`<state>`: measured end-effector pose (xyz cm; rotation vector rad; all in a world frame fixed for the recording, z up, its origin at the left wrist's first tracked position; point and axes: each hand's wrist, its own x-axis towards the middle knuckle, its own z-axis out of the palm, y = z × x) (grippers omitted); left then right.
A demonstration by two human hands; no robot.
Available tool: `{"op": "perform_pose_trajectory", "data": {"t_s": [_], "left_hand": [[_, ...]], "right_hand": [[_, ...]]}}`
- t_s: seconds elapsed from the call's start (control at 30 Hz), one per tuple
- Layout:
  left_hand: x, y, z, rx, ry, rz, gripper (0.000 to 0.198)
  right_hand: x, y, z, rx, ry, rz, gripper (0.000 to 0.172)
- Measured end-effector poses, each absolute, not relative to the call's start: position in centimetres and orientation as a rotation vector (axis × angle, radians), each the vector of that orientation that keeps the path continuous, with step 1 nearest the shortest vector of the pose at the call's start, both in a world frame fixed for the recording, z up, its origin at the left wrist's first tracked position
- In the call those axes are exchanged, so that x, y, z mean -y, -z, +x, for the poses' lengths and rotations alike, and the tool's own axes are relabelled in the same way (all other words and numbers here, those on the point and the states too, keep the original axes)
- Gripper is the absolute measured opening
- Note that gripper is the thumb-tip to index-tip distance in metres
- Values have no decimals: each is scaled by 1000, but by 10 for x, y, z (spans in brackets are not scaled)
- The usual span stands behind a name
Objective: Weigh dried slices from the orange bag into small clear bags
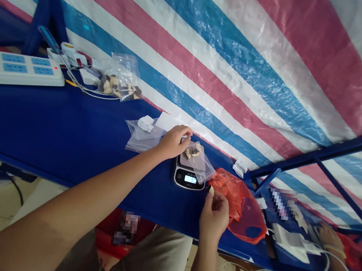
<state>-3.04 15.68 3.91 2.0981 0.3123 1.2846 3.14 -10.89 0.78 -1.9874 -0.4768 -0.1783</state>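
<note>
A kitchen scale with a lit display stands on the blue surface. On its plate lies a clear plastic bag with several pale and dark dried slices. My left hand is at the far left corner of the scale, beside the bag, its fingers curled together; what they hold, if anything, is hidden. In front of the scale's right corner my right hand pinches a small pale slice between thumb and fingers. An orange-red plastic bag lies just right of that hand.
Left of the scale, a white plug adapter sits on flat clear bags. Farther left are a filled clear bag, a screwdriver and a power strip. Blue frame bars border the right; beyond them another person's hand shows.
</note>
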Motion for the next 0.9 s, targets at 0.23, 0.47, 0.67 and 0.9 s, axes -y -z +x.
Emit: {"op": "perform_pose_trajectory", "data": {"t_s": [0.23,0.47,0.67,0.9], "left_hand": [[-152,-33,-26,-151,-1081,2255,20],[-148,-32,-25,-91,-978,2305,16],[-147,-34,-27,-84,-974,2301,17],[-146,-33,-26,-100,-977,2321,17]], "right_hand": [[78,-31,48,514,149,-1963,51],[65,-50,58,638,179,-2039,37],[62,-50,65,1036,507,-2140,24],[40,-36,67,743,-3,-1682,30]]}}
